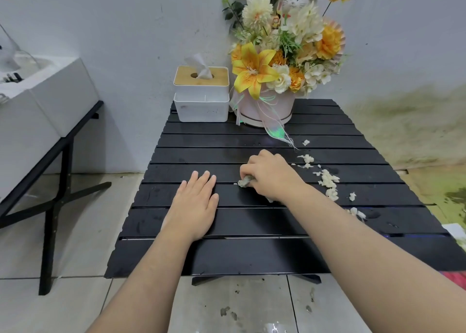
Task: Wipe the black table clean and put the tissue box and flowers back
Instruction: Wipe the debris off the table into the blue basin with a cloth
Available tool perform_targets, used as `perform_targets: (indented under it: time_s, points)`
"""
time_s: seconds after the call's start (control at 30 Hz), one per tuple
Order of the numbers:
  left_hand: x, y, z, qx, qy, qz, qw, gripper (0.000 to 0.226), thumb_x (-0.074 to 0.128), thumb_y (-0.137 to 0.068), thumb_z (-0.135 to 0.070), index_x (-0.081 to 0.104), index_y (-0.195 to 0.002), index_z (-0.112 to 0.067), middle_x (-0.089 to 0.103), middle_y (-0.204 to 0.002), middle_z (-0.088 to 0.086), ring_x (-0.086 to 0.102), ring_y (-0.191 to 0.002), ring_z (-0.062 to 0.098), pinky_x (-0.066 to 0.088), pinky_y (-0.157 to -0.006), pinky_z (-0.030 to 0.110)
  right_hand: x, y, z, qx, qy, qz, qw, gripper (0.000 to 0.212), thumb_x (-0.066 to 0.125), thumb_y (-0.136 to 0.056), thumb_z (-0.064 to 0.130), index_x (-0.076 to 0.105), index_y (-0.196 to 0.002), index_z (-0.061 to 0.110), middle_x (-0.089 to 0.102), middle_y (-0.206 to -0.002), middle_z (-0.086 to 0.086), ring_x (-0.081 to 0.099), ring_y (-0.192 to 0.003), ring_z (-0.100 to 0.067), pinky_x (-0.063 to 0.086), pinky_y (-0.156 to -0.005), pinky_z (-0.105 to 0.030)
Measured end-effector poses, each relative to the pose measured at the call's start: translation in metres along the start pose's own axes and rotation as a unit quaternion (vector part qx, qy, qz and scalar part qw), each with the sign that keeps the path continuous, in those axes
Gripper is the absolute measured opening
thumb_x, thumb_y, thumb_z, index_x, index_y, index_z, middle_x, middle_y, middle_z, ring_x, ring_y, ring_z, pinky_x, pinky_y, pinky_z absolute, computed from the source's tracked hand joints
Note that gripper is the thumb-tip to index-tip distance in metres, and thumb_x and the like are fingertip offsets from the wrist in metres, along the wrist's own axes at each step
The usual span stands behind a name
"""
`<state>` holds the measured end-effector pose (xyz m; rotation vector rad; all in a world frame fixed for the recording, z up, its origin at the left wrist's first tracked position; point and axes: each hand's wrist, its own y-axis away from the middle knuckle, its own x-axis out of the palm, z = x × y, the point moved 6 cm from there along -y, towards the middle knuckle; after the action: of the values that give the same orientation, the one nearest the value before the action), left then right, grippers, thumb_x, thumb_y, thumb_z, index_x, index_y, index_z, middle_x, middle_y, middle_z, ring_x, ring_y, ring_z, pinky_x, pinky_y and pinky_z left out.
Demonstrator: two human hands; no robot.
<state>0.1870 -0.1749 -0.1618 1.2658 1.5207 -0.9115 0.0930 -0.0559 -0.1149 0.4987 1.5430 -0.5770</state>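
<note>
From the head view, the black slatted desk [252,254] runs away toward a pale wall. At its far left corner stands the white tissue box [201,98] with a wooden lid; one white tissue [200,68] sticks up out of the round hole in that lid. Just right of it, touching or nearly so, sits the round pale pot [266,109] filled with the flowers [282,52], yellow, orange and cream, with a small cat figure [295,1] poking out of the top. The left hand [196,201] lies flat on the desk, fingers spread, its grip loose and holding nothing. The right hand [271,176] is curled, its grip closed around a grey, soiled wad of tissue [244,182] pressed to the slats. White crumbs [327,181] lie scattered on the right side of the desk.
</note>
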Motion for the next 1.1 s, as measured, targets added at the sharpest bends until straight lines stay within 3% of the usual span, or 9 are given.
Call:
perform_targets:
  time_s: [0.3,0.53,0.7,0.9,1.1]
  points:
    - [0.001,-0.001,0.001,-0.008,-0.006,0.002,1.0,0.051,0.017,-0.098,-0.033,0.008,-0.147,-0.021,0.001,-0.158,-0.004,-0.009,-0.145,0.017,-0.003,-0.118,0.035,0.002,-0.016,0.03,0.024,0.028,-0.02,0.999,0.022,0.046,-0.092,0.025,0.056,-0.112,0.024,0.056,-0.115,0.0,0.04,-0.111,-0.025,0.033,-0.082,-0.037]
    - [0.003,-0.002,0.003,-0.023,0.002,0.002,1.0,0.053,0.018,-0.098,-0.034,0.006,-0.147,-0.019,0.0,-0.158,-0.004,-0.01,-0.145,0.017,-0.003,-0.119,0.035,0.001,-0.005,0.008,0.051,0.032,0.014,0.998,0.021,0.045,-0.09,0.023,0.057,-0.108,0.023,0.058,-0.112,0.002,0.041,-0.11,-0.024,0.034,-0.082,-0.037]
    - [0.003,-0.002,0.003,-0.024,0.003,-0.004,1.0,0.053,0.019,-0.098,-0.033,0.007,-0.147,-0.018,0.001,-0.158,-0.003,-0.008,-0.145,0.017,-0.003,-0.119,0.035,-0.002,-0.022,0.042,0.001,0.042,0.011,0.999,0.025,0.041,-0.093,0.024,0.055,-0.113,0.021,0.057,-0.117,0.0,0.04,-0.112,-0.025,0.034,-0.084,-0.038]
    - [0.004,-0.003,0.004,-0.024,0.003,0.001,1.0,0.053,0.018,-0.098,-0.034,0.007,-0.147,-0.019,0.0,-0.158,-0.004,-0.009,-0.145,0.017,-0.003,-0.119,0.035,0.003,-0.01,0.006,0.055,0.002,0.064,0.996,0.015,0.047,-0.088,0.02,0.056,-0.1,0.023,0.058,-0.111,0.001,0.041,-0.108,-0.024,0.034,-0.083,-0.038]
    - [0.005,-0.004,0.005,-0.028,-0.005,0.001,1.0,0.052,0.018,-0.098,-0.033,0.006,-0.147,-0.019,0.0,-0.158,-0.004,-0.009,-0.145,0.018,-0.003,-0.119,0.035,0.002,-0.023,0.035,0.029,0.022,0.033,0.999,0.022,0.042,-0.093,0.024,0.056,-0.11,0.022,0.057,-0.116,0.0,0.04,-0.113,-0.025,0.034,-0.086,-0.039]
